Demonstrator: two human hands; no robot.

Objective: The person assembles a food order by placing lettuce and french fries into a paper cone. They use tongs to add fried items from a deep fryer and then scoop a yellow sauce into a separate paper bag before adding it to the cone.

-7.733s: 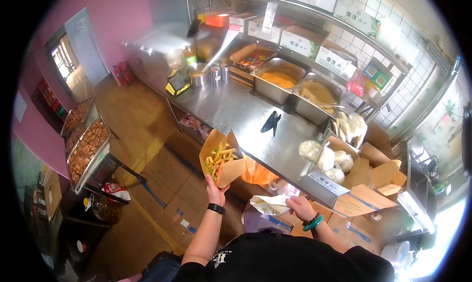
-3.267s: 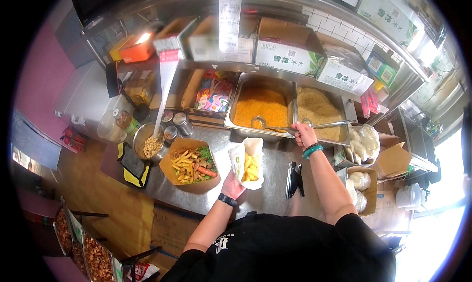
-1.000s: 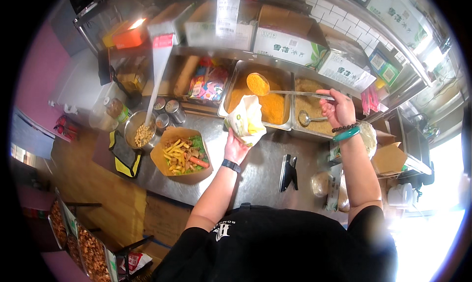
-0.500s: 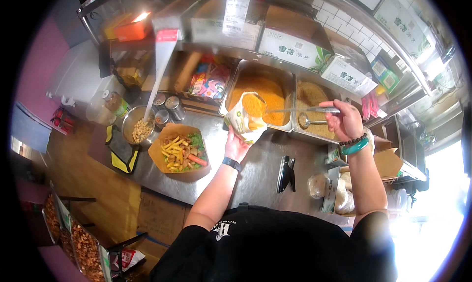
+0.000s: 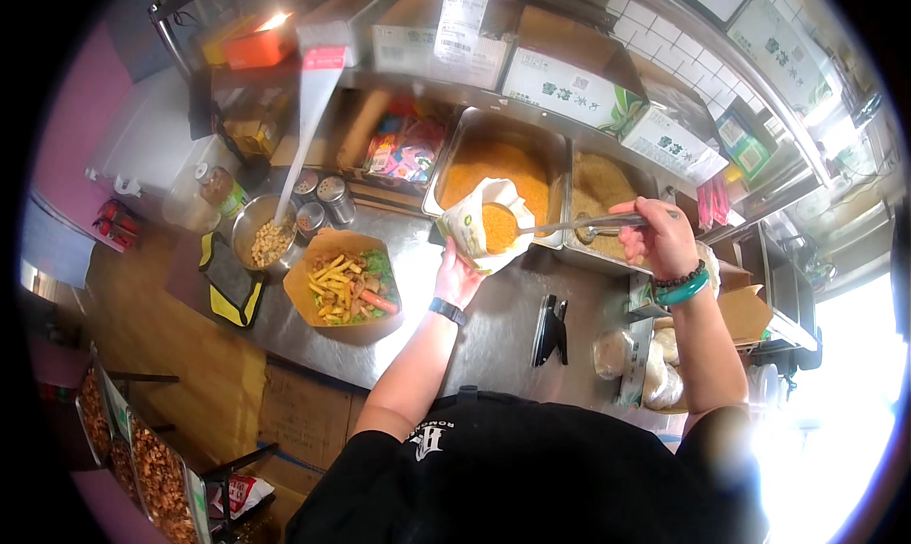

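My left hand point(image 5: 457, 276) is wrapped round a white printed paper bag point(image 5: 461, 226), holding its mouth up and tilted to the right. My right hand point(image 5: 662, 240) grips the far end of a long-handled metal ladle point(image 5: 593, 222). The ladle's bowl, full of orange powder point(image 5: 500, 229), sits in the bag's mouth. Just behind the bag is a steel pan point(image 5: 429, 200) of the same orange powder. A second pan on its right contains brownish powder point(image 5: 600, 181) and another ladle, partly hidden behind my ladle's handle.
Left of my left hand is a cardboard food box point(image 5: 365, 318) with fries, greens and sausage. Beyond it stand a metal bowl point(image 5: 249, 223) of peanuts with a long white spatula point(image 5: 313, 117) and several shakers point(image 5: 332, 193). A black stapler-like tool point(image 5: 548, 333) lies on the steel counter.
The powder-filled ladle bowl has come down and slightly right, deeper into the bag's mouth. The bag has shifted a little to the right and its mouth has opened wider.
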